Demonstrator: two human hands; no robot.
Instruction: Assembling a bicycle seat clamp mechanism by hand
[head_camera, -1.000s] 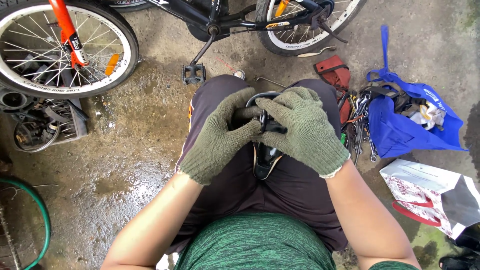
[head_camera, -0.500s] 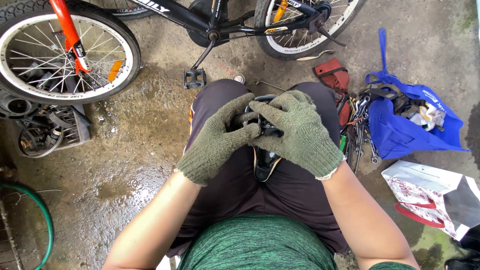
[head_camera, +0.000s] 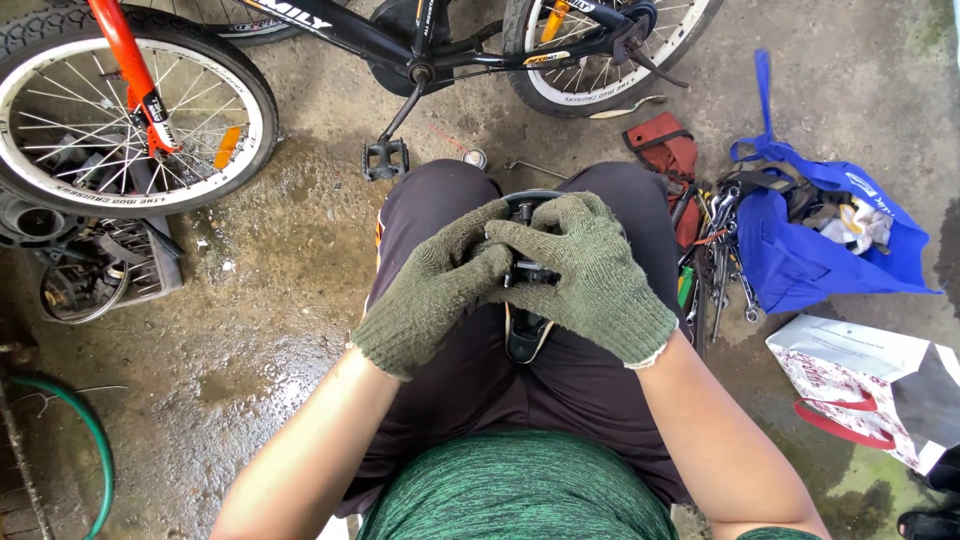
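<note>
Both my hands wear olive knit gloves and meet over my lap. My left hand and my right hand are closed together around a small black bicycle part that rests between my thighs. Its dark rounded edge shows above my fingers and a black and pale piece hangs below them. Most of the part is hidden by the gloves.
A small bicycle with an orange fork stands ahead, its pedal near my knee. Loose wrenches, a red pouch, a blue bag and a white paper bag lie on the right. A crate of parts and a green hose lie on the left on wet concrete.
My view has shifted slightly, and the bicycle and bags sit a little lower in the picture. My hands stay clasped on the part with only small finger movement.
</note>
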